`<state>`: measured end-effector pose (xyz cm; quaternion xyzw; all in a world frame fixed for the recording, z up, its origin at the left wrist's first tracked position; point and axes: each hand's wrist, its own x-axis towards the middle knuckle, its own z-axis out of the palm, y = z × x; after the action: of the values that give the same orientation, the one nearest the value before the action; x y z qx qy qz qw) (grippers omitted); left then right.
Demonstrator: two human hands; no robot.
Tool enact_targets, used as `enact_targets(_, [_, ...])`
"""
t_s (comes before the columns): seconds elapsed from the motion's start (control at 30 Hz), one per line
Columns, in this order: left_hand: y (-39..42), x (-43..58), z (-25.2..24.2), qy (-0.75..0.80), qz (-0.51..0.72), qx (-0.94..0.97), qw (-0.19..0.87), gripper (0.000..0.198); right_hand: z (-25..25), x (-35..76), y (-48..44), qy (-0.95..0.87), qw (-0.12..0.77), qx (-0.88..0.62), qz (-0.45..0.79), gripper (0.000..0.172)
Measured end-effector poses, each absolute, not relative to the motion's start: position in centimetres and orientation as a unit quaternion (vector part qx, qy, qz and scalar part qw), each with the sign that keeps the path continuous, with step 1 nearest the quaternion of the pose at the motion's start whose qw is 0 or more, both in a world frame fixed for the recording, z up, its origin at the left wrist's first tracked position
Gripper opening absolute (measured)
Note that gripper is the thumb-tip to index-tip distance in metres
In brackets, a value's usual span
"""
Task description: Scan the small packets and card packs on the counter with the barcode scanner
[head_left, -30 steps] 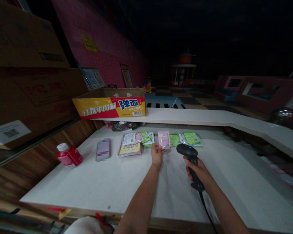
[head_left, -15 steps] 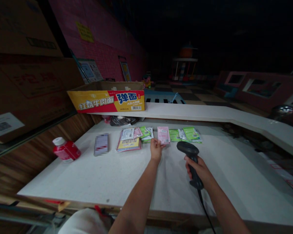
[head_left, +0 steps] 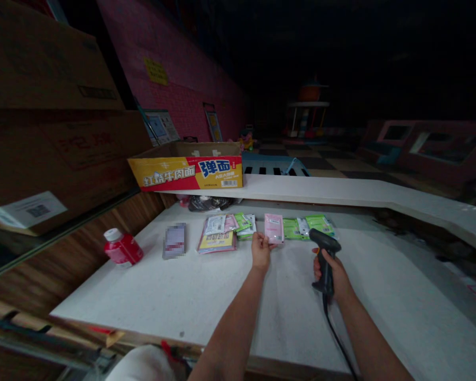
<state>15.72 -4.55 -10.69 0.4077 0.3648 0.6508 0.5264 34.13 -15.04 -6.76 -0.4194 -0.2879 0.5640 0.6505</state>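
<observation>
The right hand (head_left: 330,276) has just swung the black corded barcode scanner (head_left: 324,259) inward and more upright, its matte plastic head now close beside the glossy pink sachet (head_left: 273,228). That right grip is clamped round the ribbed handle, while the left hand (head_left: 259,251) pinches the sachet's lower edge, its thin, flat shape tilted toward the scanner. Crinkled green sachets (head_left: 307,227) lie just to the right on the speckled white tabletop (head_left: 182,301), with a stack of printed packets (head_left: 216,241) to the left. Farther left, a white-capped red bottle (head_left: 121,247) lies on its side. Behind, a yellow-and-red cardboard carton (head_left: 186,173) sits on a raised white ledge (head_left: 321,188) — its flaps open.
</observation>
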Motion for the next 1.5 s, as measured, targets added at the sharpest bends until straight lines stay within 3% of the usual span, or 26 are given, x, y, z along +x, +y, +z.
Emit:
enact_targets(0.3, [-7.2, 14.6, -8.0, 0.368, 0.662, 0.387, 0.527, 0.040, -7.4, 34.3, -15.1, -0.279, 0.656, -0.418, 0.563, 0.043])
enact_targets(0.53, [-4.6, 3.7, -1.7, 0.453, 0.719, 0.355, 0.390, 0.024, -7.8, 34.3, -15.1, -0.276, 0.653, -0.411, 0.573, 0.041])
enact_targets(0.83, [-1.2, -0.7, -2.0, 0.705, 0.552, 0.359, 0.263, 0.001, -8.7, 34.9, -14.9, -0.263, 0.646, -0.413, 0.586, 0.042])
enact_targets(0.93, [-2.0, -1.4, -2.1, 0.741, 0.496, 0.399, 0.214, 0.009, -9.3, 35.3, -14.7, -0.268, 0.639, -0.405, 0.597, 0.042])
enact_targets(1.07, [-3.6, -2.2, -1.6, 0.791, 0.353, 0.495, 0.061, 0.019, -9.5, 35.5, -14.6, -0.271, 0.634, -0.404, 0.602, 0.041])
enact_targets(1.2, [-4.4, -2.3, -1.7, 0.755, 0.271, 0.595, -0.046, 0.030, -9.4, 35.5, -14.6, -0.268, 0.632, -0.411, 0.600, 0.042])
enact_targets(1.3, [-4.2, -2.3, -2.4, 0.692, 0.239, 0.681, -0.019, 0.041, -9.4, 35.5, -14.6, -0.272, 0.633, -0.407, 0.600, 0.042])
enact_targets(1.5, [-3.5, -2.7, -3.2, 0.662, 0.223, 0.714, 0.048, 0.038, -8.9, 35.1, -14.7, -0.270, 0.637, -0.414, 0.592, 0.043])
